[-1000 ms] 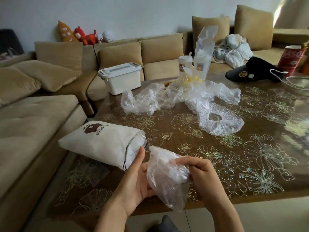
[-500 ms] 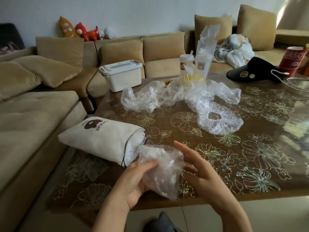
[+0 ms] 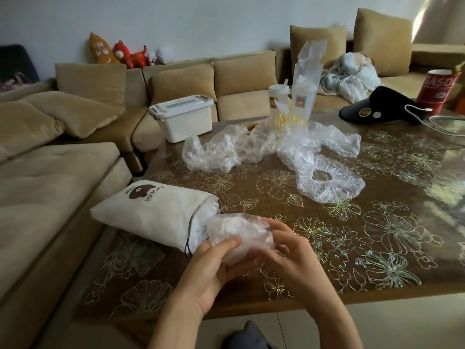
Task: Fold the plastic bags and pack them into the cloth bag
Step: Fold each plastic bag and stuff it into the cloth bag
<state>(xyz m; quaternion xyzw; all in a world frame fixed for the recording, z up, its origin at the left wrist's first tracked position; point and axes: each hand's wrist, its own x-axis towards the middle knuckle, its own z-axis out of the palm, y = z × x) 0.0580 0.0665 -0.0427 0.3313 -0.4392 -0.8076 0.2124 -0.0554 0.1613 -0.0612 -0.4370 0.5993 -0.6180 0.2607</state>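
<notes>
White cloth bag lying on tabletop (clear plastic inside its mouth), left hand and right hand gripping a bunched plastic bag.

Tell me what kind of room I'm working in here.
Most likely a home living room: a tan sectional sofa runs beside the floral-topped table, with plush toys along the sofa back.
</notes>
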